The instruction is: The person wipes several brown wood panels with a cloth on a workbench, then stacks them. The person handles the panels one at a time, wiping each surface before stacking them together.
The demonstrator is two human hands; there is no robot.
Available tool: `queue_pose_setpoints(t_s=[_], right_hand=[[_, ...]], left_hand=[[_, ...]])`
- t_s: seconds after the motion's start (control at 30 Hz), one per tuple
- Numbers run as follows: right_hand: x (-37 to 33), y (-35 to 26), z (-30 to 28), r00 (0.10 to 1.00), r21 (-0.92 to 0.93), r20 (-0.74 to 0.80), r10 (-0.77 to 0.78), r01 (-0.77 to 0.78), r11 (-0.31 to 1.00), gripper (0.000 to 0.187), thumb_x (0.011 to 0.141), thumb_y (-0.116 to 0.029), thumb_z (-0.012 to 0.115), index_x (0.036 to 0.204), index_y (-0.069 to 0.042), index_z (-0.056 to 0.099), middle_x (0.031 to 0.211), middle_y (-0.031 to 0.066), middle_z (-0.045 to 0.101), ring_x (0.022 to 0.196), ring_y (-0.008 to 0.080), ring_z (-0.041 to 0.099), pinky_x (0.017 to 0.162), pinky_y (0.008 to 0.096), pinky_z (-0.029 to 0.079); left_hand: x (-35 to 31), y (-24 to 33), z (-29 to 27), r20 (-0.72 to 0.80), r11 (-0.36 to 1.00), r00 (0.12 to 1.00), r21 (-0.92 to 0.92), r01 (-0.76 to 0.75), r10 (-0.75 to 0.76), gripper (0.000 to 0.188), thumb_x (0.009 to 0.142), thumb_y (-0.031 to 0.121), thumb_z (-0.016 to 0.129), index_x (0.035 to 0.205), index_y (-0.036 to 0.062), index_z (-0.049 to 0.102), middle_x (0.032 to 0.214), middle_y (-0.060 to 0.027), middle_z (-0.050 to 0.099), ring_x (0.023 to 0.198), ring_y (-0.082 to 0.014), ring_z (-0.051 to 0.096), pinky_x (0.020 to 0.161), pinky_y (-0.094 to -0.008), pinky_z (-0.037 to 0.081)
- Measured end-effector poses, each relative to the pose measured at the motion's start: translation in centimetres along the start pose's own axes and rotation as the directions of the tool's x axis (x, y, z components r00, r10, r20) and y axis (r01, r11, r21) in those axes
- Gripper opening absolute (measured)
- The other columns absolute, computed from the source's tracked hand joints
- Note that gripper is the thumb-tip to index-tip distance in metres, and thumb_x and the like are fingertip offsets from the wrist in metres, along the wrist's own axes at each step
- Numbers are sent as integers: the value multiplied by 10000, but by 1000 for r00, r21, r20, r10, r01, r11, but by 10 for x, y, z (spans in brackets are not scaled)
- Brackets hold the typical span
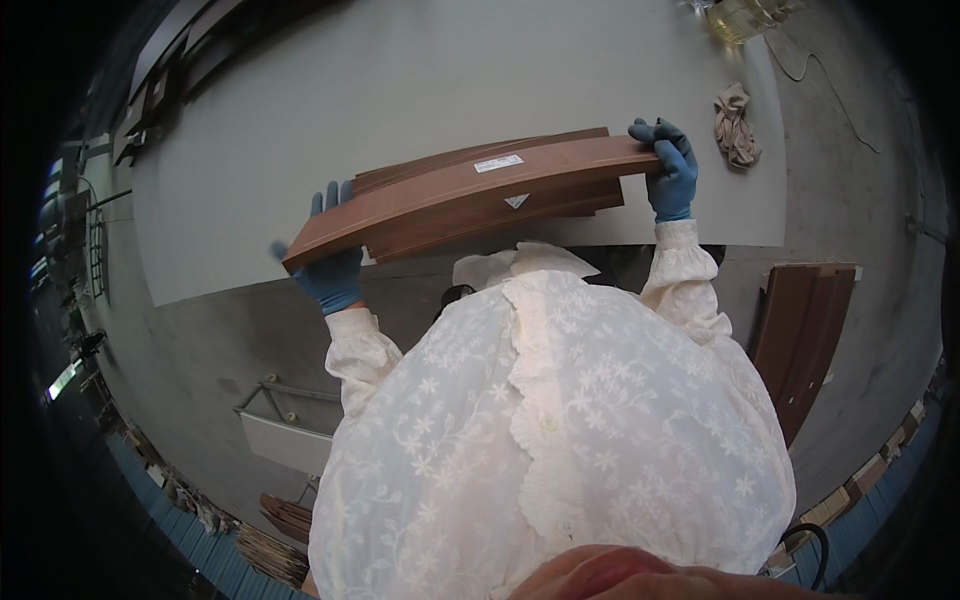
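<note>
I hold a long brown wooden board (440,200) flat in front of me, above a grey table (380,80). My left hand (330,265), in a blue glove, grips its left end. My right hand (668,168), also blue-gloved, grips its right end. The board carries a white label and a small white triangle mark. Under it lie other brown boards (590,205), stacked on the table and mostly hidden by the one I hold. My white embroidered blouse fills the lower middle of the view.
A crumpled beige rag (737,125) lies at the table's right side. A yellowish container (740,18) stands at its far right corner. More brown boards (805,335) lean at my right, and a white cart (285,425) stands on the concrete floor at lower left.
</note>
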State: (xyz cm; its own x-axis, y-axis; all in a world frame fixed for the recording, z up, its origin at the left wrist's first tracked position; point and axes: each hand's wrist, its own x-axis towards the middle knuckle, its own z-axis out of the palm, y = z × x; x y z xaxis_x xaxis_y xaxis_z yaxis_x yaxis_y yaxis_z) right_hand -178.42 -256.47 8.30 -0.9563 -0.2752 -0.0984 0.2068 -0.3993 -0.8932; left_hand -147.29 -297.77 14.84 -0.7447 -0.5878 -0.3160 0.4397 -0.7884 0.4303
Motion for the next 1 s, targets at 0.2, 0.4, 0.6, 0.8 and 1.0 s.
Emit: queue_pose_setpoints(t_s=[0.2, 0.4, 0.6, 0.8, 1.0], right_hand=[[-22, -2, -4, 966, -254, 249, 71, -6, 967, 637, 848, 6, 518, 1485, 6, 524, 1609, 145, 454, 1482, 242, 426, 1215, 344, 302], [-34, 11, -18, 951, -426, 39, 307, -262, 866, 760, 876, 32, 649, 1587, -44, 393, 1636, 79, 410, 1485, 220, 399, 1178, 327, 386], [-48, 42, -28, 954, -661, 22, 297, -209, 721, 905, 858, -98, 761, 1619, -15, 278, 1645, 169, 363, 1495, 285, 391, 1203, 373, 371], [-17, 10, 7, 913, -913, 406, 31, 407, -26, 859, 787, -356, 815, 1505, -31, 472, 1582, 222, 433, 1468, 391, 403, 1203, 427, 342], [41, 51, 142, 650, -729, 676, 346, 658, 187, 750, 858, -539, 688, 1399, -33, 574, 1480, 214, 546, 1360, 394, 521, 1137, 477, 406]], left_hand=[[14, 12, -32, 192, 971, 979, 240, 23, -71, 975, 754, 245, 618, 1596, -78, 248, 1682, -278, 204, 1585, -397, 147, 1303, -510, 99], [27, 39, -56, 52, 720, 973, 681, 132, -227, 901, 751, 71, 651, 1573, -74, 315, 1602, -262, 385, 1497, -346, 376, 1255, -438, 287], [55, 47, -122, -92, 208, 980, 977, 54, 176, 626, 866, -28, 691, 1462, -66, 503, 1421, -194, 593, 1289, -266, 588, 1089, -361, 488], [21, 40, -140, -449, 439, 639, 879, 189, 624, 298, 959, 173, 724, 1144, -50, 654, 1071, -68, 671, 937, -181, 605, 865, -368, 526], [-74, -68, -121, -673, 980, 725, 0, 199, -147, 233, 977, 395, 696, 837, 215, 649, 775, 26, 569, 757, -128, 513, 811, -374, 415]])
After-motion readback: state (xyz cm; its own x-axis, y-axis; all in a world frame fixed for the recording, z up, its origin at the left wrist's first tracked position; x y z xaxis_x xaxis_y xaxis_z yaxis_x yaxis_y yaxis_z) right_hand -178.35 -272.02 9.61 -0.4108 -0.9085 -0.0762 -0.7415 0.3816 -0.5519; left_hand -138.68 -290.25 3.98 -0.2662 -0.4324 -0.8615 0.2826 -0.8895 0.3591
